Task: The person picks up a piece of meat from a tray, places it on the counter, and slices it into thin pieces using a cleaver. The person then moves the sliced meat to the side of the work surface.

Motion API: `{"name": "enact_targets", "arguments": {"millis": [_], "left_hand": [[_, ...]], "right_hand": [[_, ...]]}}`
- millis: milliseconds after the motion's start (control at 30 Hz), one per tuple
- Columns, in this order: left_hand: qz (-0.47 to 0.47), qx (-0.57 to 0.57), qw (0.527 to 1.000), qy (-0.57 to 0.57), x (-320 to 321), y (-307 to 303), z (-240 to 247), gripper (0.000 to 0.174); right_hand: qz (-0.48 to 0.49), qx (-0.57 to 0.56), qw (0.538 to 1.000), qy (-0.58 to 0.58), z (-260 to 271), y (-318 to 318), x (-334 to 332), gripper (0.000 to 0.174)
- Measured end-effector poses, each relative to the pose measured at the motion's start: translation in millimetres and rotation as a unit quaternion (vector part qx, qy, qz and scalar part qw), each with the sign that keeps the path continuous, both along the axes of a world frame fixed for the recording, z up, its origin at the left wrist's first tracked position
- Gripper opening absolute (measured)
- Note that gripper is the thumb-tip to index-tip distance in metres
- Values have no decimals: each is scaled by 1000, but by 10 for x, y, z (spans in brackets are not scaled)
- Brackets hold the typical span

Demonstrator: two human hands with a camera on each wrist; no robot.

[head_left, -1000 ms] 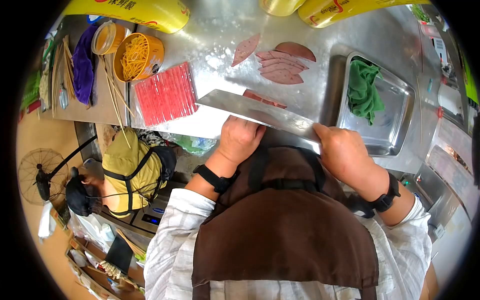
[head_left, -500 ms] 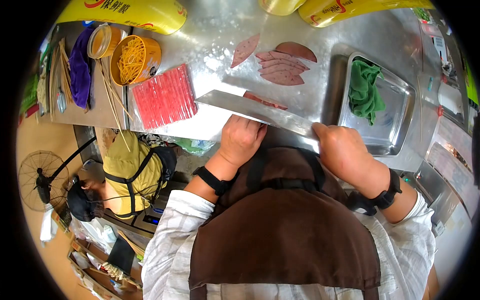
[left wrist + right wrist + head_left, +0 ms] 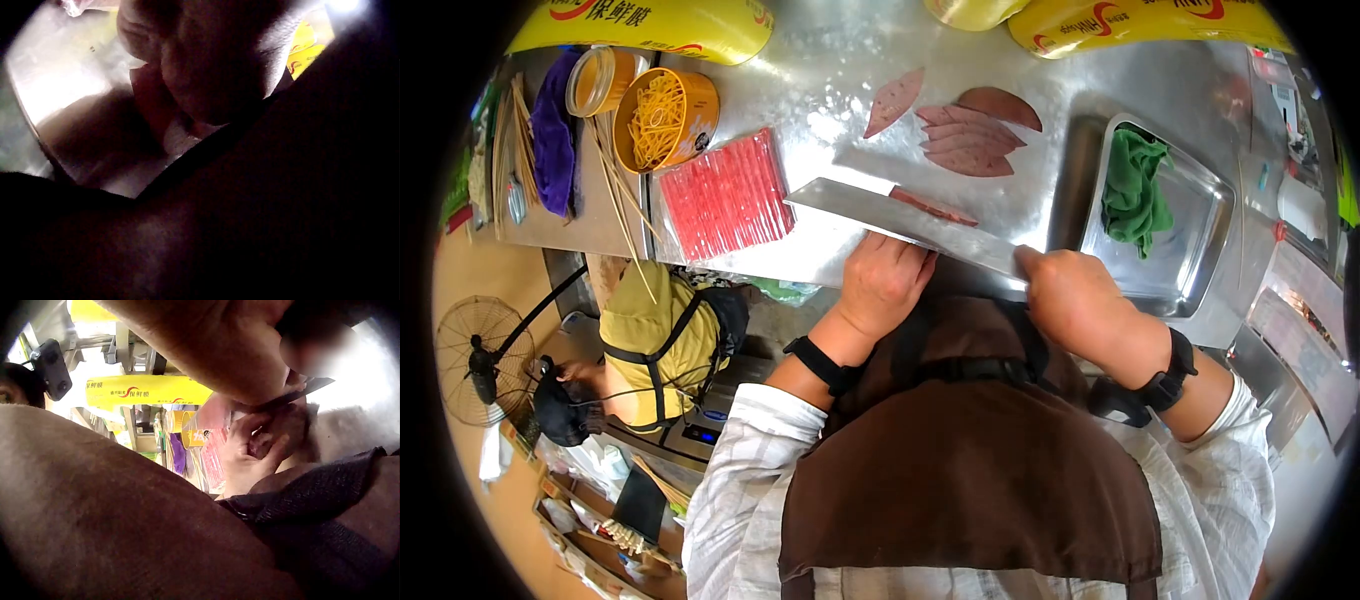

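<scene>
In the head view my right hand (image 3: pixel 1080 300) grips a broad steel cleaver (image 3: pixel 910 222) at its handle end, on the right. The blade slants across in front of my left hand (image 3: pixel 885 285), whose fingertips go out of sight behind it. In the right wrist view the left hand's fingers curl round a piece of pinkish ham sausage (image 3: pixel 259 447). Part of this sausage (image 3: pixel 935 205) shows beyond the blade's far edge. Farther back on the steel table lie several overlapping ham slices (image 3: pixel 968 140), a single slice (image 3: pixel 894 102) and a darker end piece (image 3: pixel 1002 106).
Left of the cleaver lies a wrapped pack of red sticks (image 3: pixel 725 195). Behind it stands a yellow tub (image 3: pixel 702 110) of yellow strips, near wooden skewers and a purple cloth (image 3: pixel 553 140). A steel tray (image 3: pixel 1206 270) with a green cloth (image 3: pixel 1137 190) sits right. Yellow cling-film rolls (image 3: pixel 690 30) line the back.
The cleaver and my right hand have shifted slightly left, while the left hand keeps nearly the same place. The slices stay put on the table, and the head view has moved a little.
</scene>
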State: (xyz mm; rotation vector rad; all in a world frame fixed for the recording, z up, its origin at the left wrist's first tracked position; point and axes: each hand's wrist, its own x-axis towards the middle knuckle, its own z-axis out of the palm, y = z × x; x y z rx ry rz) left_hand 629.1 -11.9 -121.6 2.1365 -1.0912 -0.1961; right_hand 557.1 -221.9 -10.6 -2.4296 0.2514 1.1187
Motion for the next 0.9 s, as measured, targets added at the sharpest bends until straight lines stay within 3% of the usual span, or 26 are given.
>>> {"name": "enact_targets", "arguments": {"millis": [400,667,900], "left_hand": [[-19,-2,1000,-2,45,1,-11,19],[-20,13,999,22,13,29,23,30],[-24,-22,999,10,42,4,28,40]], "right_hand": [[6,7,1000,14,-306,77,176,20],[-4,3,1000,-2,-459,187,303,18],[-36,-36,989,-138,-521,-20,274,15]]}}
